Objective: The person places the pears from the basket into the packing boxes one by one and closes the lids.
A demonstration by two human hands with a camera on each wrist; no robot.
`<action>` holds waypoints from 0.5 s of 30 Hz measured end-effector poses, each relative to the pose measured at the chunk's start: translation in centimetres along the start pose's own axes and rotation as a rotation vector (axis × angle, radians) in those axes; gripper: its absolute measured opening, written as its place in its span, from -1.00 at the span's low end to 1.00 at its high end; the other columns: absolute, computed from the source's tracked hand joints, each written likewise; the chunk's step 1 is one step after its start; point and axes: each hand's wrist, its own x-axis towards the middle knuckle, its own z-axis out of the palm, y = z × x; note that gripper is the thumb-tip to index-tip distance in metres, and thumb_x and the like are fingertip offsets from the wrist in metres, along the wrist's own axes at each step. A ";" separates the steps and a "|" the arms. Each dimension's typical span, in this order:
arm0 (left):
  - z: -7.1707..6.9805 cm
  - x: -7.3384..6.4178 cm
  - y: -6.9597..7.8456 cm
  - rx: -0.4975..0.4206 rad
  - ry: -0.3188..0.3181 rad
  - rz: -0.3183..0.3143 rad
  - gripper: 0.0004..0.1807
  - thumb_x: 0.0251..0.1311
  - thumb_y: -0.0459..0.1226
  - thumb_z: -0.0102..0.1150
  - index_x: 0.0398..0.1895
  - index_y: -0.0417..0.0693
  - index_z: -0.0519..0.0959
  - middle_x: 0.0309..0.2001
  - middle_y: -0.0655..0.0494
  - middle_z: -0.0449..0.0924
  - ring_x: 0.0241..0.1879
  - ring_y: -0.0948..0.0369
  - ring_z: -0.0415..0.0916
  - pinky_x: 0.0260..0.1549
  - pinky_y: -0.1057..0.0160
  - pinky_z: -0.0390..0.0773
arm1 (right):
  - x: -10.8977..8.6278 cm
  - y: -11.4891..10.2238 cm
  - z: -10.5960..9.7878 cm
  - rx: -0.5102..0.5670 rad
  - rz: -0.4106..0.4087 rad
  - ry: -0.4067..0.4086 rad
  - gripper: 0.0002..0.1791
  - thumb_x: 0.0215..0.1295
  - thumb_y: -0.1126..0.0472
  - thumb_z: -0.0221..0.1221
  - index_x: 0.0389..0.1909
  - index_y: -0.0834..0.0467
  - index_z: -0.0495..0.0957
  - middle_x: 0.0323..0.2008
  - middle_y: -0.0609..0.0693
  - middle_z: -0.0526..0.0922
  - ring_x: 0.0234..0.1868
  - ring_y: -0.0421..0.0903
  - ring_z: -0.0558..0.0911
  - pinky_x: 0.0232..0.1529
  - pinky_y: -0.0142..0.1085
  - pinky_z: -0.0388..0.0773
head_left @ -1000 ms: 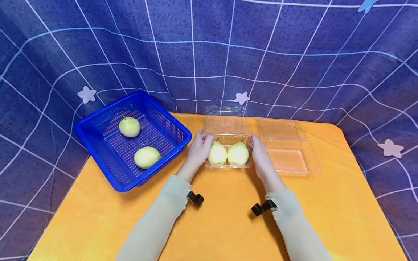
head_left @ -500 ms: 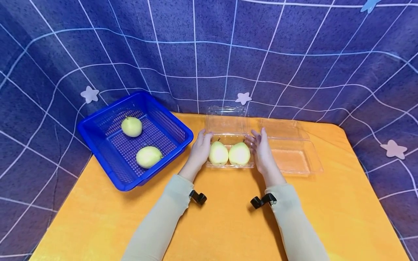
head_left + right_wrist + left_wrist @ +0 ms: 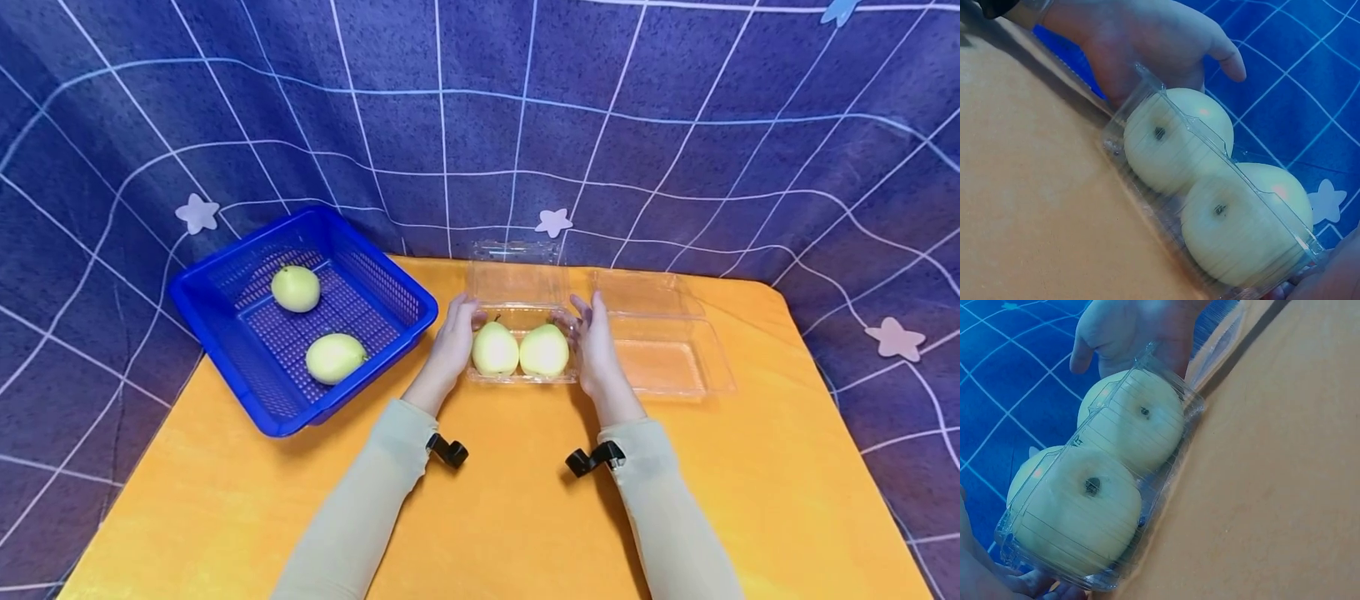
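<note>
Two pale yellow-green pears, the left pear and the right pear, sit side by side in a clear plastic clamshell box. Its lid is folded back, away from me. At the box's left end is my left hand, fingers fairly straight along the side wall. My right hand flanks the right end, thumb raised and fingers reaching toward the far corner. In both wrist views the pears' bottoms face the camera through the ribbed near wall. Some fingertips are hidden behind the box.
A blue plastic basket stands at the left, holding a rear pear and a front pear. To the right lies a second clear clamshell box, its lid back. A blue curtain hangs behind the orange-covered table.
My right hand has drawn slightly away from the box's right end and come back beside it, its thumb and fingers more spread. The left hand stays at the left end. The pears stay in place.
</note>
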 end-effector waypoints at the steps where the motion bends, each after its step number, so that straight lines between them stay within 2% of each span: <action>1: -0.1 0.0 0.0 -0.015 -0.004 -0.003 -0.19 0.43 0.22 -0.33 0.61 0.01 -0.01 0.32 0.01 0.50 0.33 0.05 0.37 0.45 -0.01 0.07 | 0.0 0.1 0.0 0.003 0.002 -0.001 -0.14 0.52 -0.40 -0.51 0.62 0.05 -0.08 0.45 0.22 0.32 0.49 0.04 0.24 0.51 -0.15 -0.08; 7: -0.3 0.0 0.0 -0.076 -0.018 -0.028 -0.23 0.45 0.20 -0.29 0.60 0.05 0.03 0.27 -0.06 0.53 0.32 0.01 0.38 0.45 -0.05 0.03 | -0.2 0.1 0.0 0.032 -0.013 -0.020 -0.16 0.53 -0.38 -0.51 0.61 0.07 -0.09 0.45 0.27 0.28 0.49 0.08 0.22 0.49 -0.14 -0.06; 15: -0.3 0.1 0.1 -0.089 -0.024 -0.028 -0.20 0.41 0.22 -0.26 0.60 0.06 0.04 0.23 -0.01 0.56 0.29 0.03 0.40 0.43 -0.03 0.07 | -0.2 0.0 -0.2 0.043 -0.033 -0.033 -0.15 0.53 -0.38 -0.49 0.61 0.08 -0.09 0.43 0.29 0.29 0.48 0.07 0.23 0.45 -0.15 -0.02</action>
